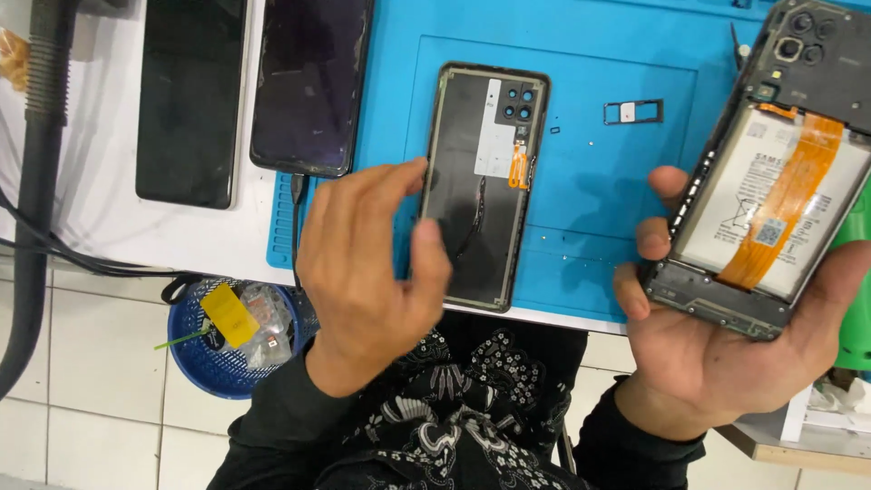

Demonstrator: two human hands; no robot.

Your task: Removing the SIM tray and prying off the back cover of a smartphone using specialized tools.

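- The right hand [717, 336] is cupped under an opened phone [771, 191]. The fingers curl up one long side and the thumb side props the other, likely so the phone cannot slip.
- The phone lies face down in that hand, so its inside shows: a white battery [726, 204] with an orange ribbon strip [787, 195] across it.
- The left hand [367, 268] is loose and half open, with nothing in it. It hangs just above the table edge.
- Just past its fingers lies the phone's back cover [485, 181], inside up, flat on the blue mat [590, 209].
- A small card tray [633, 112] rests on the mat, well apart from both hands.
- Two dark phones [190, 100] [311, 86] lie farther left.
- A blue basket [231, 336] of scraps sits on the floor below.
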